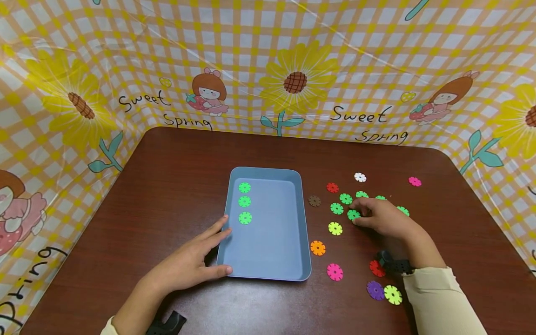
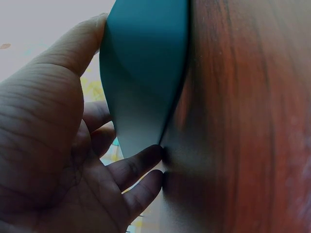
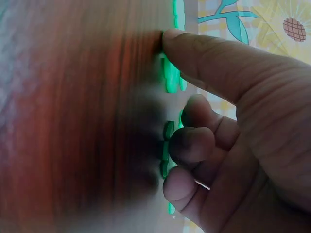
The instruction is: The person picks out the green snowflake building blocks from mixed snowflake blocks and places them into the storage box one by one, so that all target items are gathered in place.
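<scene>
A blue-grey tray [image 1: 274,242] lies on the table, with three green notched discs [image 1: 244,201] in a column along its left side. My left hand [image 1: 188,260] spreads along the tray's left side, thumb and fingertips at the rim; in the left wrist view the thumb [image 2: 73,46] touches the tray wall [image 2: 146,63]. To the right of the tray, my right hand [image 1: 383,216] is low over a cluster of green discs [image 1: 337,208]. Its thumb and forefinger stand either side of one green disc [image 1: 353,214], with a gap between the fingertips. Other green discs are partly hidden behind that hand.
Around the cluster lie more notched discs: white [image 1: 360,177], red [image 1: 332,187], brown [image 1: 314,201], yellow [image 1: 335,228], orange [image 1: 318,248] and pink [image 1: 334,272]. A purple disc [image 1: 375,290] touches a yellow one near the right sleeve. A checked cloth [image 1: 251,46] surrounds the table.
</scene>
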Tool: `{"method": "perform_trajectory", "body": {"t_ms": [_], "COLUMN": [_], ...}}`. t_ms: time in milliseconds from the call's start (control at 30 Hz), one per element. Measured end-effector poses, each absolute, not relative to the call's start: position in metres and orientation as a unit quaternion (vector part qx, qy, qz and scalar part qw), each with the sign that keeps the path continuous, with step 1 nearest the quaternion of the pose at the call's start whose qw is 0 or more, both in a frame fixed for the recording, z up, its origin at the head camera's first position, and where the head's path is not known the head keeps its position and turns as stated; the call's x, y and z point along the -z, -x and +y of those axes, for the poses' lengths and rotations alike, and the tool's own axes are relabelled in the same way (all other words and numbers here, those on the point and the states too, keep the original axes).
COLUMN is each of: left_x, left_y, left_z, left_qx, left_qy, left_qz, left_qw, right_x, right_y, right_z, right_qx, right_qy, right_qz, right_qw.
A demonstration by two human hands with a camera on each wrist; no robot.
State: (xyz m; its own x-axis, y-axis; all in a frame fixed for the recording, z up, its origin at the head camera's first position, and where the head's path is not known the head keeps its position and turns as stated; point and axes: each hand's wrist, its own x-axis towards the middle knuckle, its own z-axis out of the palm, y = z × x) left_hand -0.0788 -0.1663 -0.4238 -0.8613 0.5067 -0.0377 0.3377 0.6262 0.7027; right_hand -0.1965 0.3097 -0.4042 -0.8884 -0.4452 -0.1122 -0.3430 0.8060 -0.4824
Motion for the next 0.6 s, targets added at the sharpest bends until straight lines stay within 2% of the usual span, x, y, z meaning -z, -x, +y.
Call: {"method": "perform_trajectory", "body": {"t_ms": [333,600], "left_x": [0.4221,0.4229], "left_y": [0.0789,0.0787], "left_z": [-0.1657,-0.1659], "left_qx": [-0.366,-0.365], "left_qy": [-0.235,-0.236], "left_qz": [0.892,0.893], "left_qw": [0.12,0.119], "right_x": [0.4027,0.4057], "right_y": [0.1972,0.1945], "right_z": [0.3087,0.307], "right_qx": [0.228,0.196], "right_qy": [0.208,0.231], "right_qz": [0.944,0.95], "right_qw": [0.118,0.075]}}
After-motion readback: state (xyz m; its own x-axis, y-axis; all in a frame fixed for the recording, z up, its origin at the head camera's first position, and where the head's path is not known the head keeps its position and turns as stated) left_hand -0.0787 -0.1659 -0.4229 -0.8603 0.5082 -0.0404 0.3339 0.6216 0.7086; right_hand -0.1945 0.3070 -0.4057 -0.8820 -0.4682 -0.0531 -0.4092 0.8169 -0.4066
